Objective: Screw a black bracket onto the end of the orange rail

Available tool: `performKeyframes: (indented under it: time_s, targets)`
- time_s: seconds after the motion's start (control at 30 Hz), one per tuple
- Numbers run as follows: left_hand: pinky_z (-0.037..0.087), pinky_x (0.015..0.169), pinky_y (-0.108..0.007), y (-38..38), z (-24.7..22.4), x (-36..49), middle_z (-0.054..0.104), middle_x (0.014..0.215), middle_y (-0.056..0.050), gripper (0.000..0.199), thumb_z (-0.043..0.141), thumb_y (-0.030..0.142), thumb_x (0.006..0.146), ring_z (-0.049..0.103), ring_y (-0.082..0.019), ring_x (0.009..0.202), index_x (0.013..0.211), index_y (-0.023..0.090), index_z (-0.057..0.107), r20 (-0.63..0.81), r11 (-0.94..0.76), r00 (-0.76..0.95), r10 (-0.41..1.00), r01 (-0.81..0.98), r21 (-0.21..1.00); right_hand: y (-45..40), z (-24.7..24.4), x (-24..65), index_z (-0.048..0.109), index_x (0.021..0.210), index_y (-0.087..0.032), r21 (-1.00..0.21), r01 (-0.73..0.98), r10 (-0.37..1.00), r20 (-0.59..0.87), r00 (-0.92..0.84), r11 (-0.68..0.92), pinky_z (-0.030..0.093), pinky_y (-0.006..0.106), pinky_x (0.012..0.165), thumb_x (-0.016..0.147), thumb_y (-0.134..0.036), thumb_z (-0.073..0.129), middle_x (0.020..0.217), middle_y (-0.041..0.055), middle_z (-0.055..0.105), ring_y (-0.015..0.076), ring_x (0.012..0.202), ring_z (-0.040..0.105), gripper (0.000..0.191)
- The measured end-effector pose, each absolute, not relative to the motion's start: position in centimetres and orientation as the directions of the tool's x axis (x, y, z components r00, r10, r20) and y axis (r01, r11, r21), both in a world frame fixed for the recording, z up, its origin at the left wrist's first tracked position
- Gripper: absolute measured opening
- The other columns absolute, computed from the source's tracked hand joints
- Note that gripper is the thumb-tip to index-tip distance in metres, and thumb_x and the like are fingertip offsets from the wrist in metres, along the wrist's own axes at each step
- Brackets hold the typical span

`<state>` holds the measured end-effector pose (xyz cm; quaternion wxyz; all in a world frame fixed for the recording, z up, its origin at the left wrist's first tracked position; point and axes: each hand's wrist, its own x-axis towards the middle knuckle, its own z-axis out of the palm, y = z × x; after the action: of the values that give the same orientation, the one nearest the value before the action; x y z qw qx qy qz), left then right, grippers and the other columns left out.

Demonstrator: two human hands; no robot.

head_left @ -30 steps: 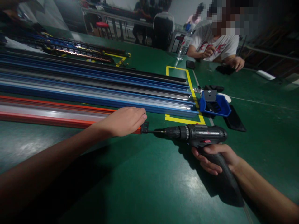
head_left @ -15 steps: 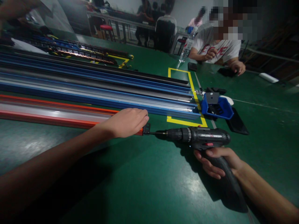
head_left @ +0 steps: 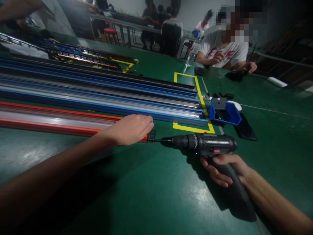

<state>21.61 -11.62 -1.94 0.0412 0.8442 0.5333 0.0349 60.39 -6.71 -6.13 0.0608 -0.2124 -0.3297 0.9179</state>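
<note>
My right hand (head_left: pixel 223 169) is wrapped round the grip of a black power drill (head_left: pixel 212 143), which points left. The drill's bit meets a black end cap (head_left: pixel 152 135) at the right end of an orange rail (head_left: pixel 61 120). Over that same end lies my left hand (head_left: pixel 133 129), fingers closed round the rail, their tips partly hidden. Beyond it, several blue and black rails (head_left: pixel 146 106) lie side by side. A blue bin (head_left: pixel 226 114) with black plates stands behind the drill.
Yellow tape (head_left: pixel 193 129) marks the green table (head_left: pixel 156 186). A dark flat object (head_left: pixel 245 129) lies beside the bin. Further back are a water bottle (head_left: pixel 192 54) and a seated person (head_left: pixel 225 52). Other rails (head_left: pixel 85 55) lie at the back left.
The whole view has shifted slightly, moving the table items a little left. Both hands keep their hold, and the drill stays lined up with the end cap.
</note>
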Motion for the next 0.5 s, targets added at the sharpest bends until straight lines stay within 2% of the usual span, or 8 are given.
performKeyframes:
  time_s: [0.17, 0.5]
  targets:
    - [0.044, 0.079, -0.035, -11.76, -1.57, 21.85, 0.066, 0.096, -0.009, 0.041, 0.025, 0.034, 0.105, 0.062, -0.021, 0.086, 0.1, 0.016, 0.061, 0.007, -0.414, 0.416, 0.909, 0.903, 0.116, -6.73, -6.29, 60.18, 0.067, 0.11, -0.007, -0.663, -0.01, 0.255, -0.273, -0.927, -0.749, 0.051, 0.018, 0.046, 0.092, -0.024, 0.053, 0.076, 0.002, 0.062, 0.0031, 0.039, 0.046, 0.028]
    - [0.043, 0.076, -0.034, -11.83, -1.6, 21.77, 0.065, 0.095, -0.008, 0.04, 0.025, 0.035, 0.106, 0.061, -0.021, 0.084, 0.099, 0.017, 0.06, 0.028, -0.427, 0.427, 0.904, 0.897, 0.113, -6.62, -6.36, 60.02, 0.067, 0.112, -0.006, -0.69, -0.025, 0.255, -0.233, -0.938, -0.723, 0.052, 0.018, 0.048, 0.093, -0.024, 0.053, 0.079, 0.0037, 0.063, 0.0025, 0.039, 0.044, 0.03]
